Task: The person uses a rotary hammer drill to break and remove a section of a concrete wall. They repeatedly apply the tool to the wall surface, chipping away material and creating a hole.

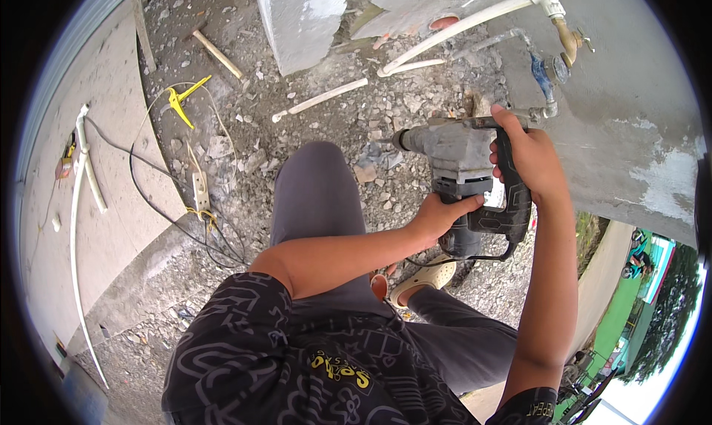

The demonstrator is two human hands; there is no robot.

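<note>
A grey and black rotary hammer drill (460, 165) is held sideways in front of me, its bit end pointing left over the rubble, near the foot of the wall. My right hand (523, 154) grips its black rear handle, thumb on top. My left hand (441, 221) is wrapped round the black lower body, with the thumb along it. A black cord hangs from the handle's lower end. Beside the drill, a brass tap (569, 43) and a blue valve (543, 73) sit on pipework at the wall.
Rubble (245, 128) covers the ground, with white pipes (319, 99), a hammer (219, 54), a yellow tool (178, 102) and a power strip with tangled cords (200, 191). Boards (111, 254) with more pipes lie left. A concrete pillar (289, 17) and grey wall (615, 150) stand ahead and right.
</note>
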